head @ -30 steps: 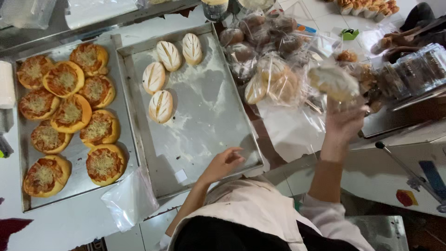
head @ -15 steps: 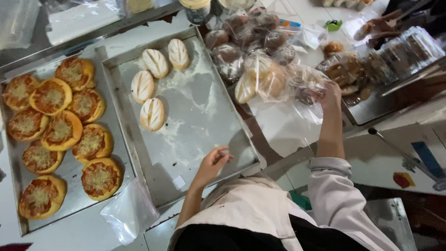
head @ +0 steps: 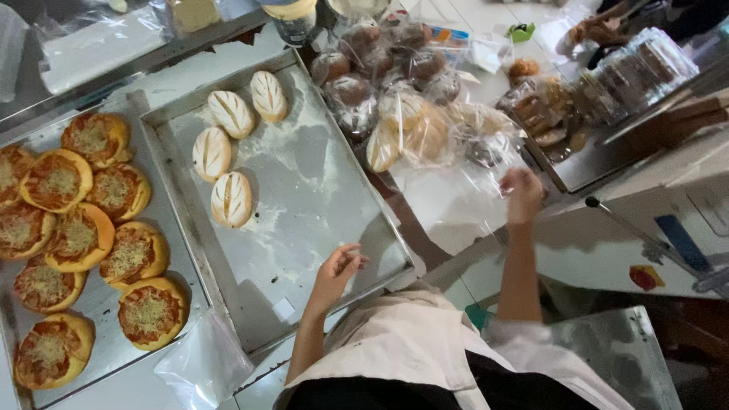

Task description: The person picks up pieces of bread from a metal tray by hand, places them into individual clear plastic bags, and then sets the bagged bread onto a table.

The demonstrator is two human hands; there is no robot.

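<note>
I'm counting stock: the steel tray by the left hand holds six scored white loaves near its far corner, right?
Not six: the head view shows four scored white loaves on the steel tray, near its far corner, with the left hand over its near edge.

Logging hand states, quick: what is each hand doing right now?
Left hand: open, empty, over the baking tray.
Right hand: closed on a clear plastic bag.

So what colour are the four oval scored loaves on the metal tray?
Pale cream oval scored loaves with light brown slashes, head view.
</note>
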